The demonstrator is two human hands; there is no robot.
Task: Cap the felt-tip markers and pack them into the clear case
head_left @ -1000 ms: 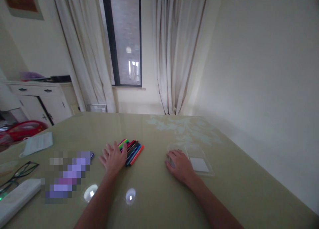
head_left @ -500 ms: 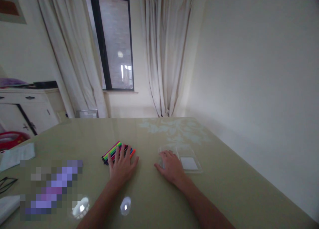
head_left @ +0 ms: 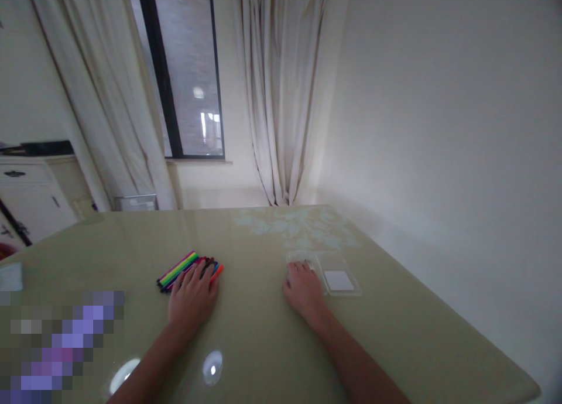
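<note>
My left hand point(head_left: 193, 295) lies over a row of coloured felt-tip pens point(head_left: 179, 269) on the table. Its fingers are bent and close together across the pens, with the thumb beside an orange one at the right end. Pink, yellow, green and dark pens show past the fingers. To the right, my right hand point(head_left: 304, 290) rests on the left half of a flat, clear plastic case point(head_left: 341, 263), its fingers curled at the case. The case lies opened out, and a white rectangular piece point(head_left: 338, 280) sits in its right half. My right fingertips are partly hidden.
The glossy green table point(head_left: 259, 334) has a leafy pattern at its far end and a wall point(head_left: 430, 158) along its right. A blurred purple item point(head_left: 72, 339) lies at left. Curtains point(head_left: 285, 99), a window and a white cabinet point(head_left: 39, 187) stand beyond.
The view has turned a little to the right. My left fingers, spread before, have drawn together over the pens. My right thumb has come in, and the case has shifted slightly right with that hand.
</note>
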